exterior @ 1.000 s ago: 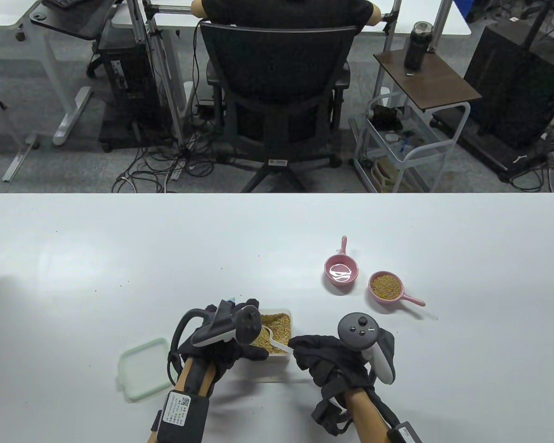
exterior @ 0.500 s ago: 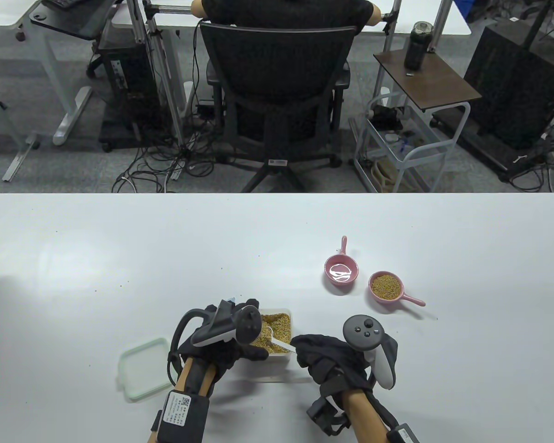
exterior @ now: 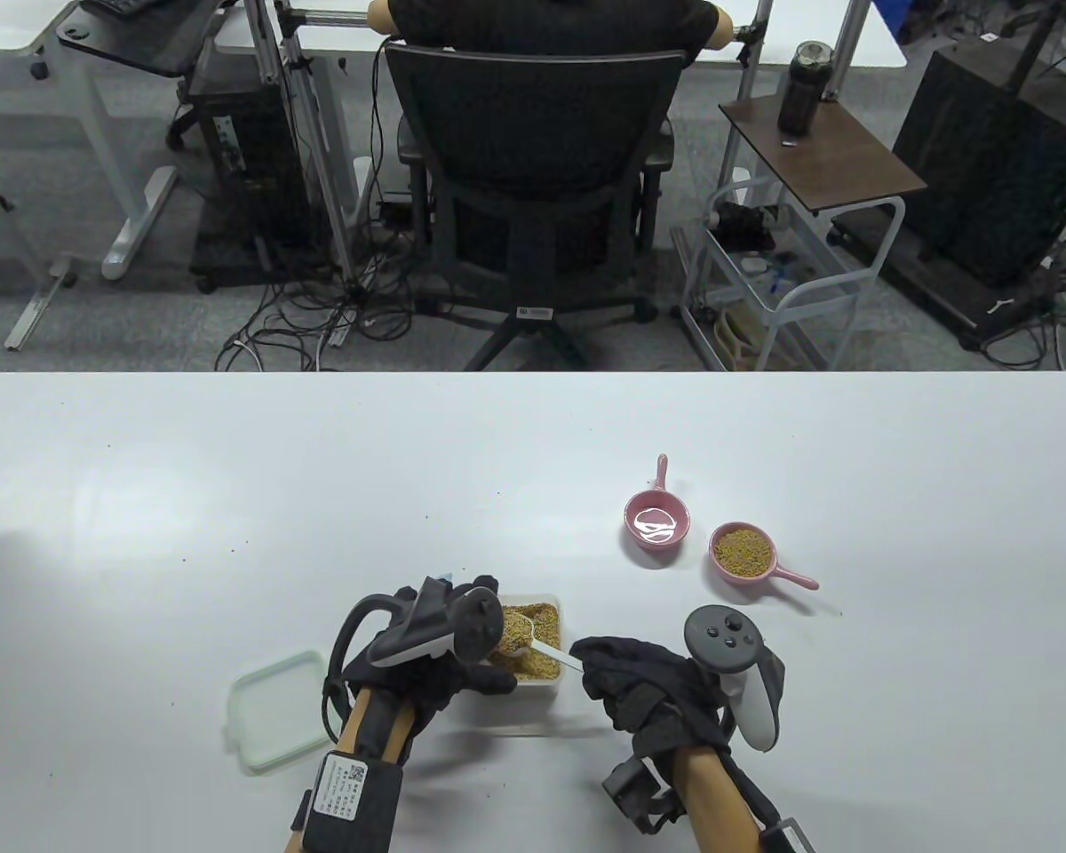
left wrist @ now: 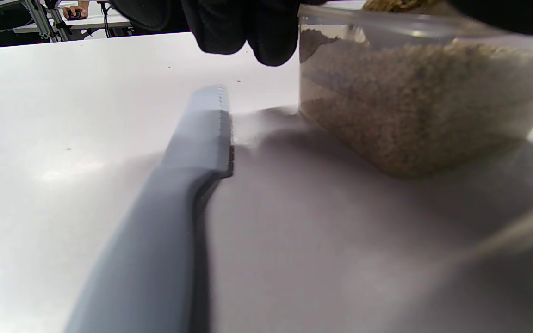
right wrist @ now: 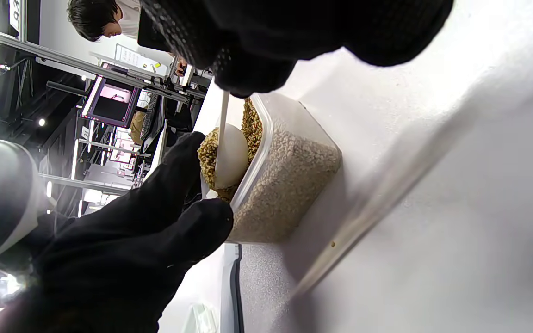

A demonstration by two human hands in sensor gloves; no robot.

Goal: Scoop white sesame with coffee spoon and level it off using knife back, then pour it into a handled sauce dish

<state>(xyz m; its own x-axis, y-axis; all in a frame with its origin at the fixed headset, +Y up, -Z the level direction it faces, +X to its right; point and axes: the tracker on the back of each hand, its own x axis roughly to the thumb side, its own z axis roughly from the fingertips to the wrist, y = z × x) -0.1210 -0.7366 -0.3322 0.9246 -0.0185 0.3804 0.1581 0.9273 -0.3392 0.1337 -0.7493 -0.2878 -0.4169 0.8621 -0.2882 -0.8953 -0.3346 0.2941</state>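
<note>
Sesame fills a clear tub [exterior: 537,675] at the table's [exterior: 142,498] near edge, just beside 1 lid [exterior: 277,709]. The left hand [exterior: 426,657] braces the tub, fingers curled at its rim. The right hand [exterior: 644,693] pinches 1 white spoon [exterior: 533,641], heaped with sesame, above the tub. 1 grey knife [left wrist: 192,152] lies flat left of the tub, unheld. 2 pink handled dishes sit well apart: 1 empty dish [exterior: 656,524], 1 filled dish [exterior: 744,553]. Best to keep the heaped spoon level over the tub so stray seeds drop back when levelling.
</note>
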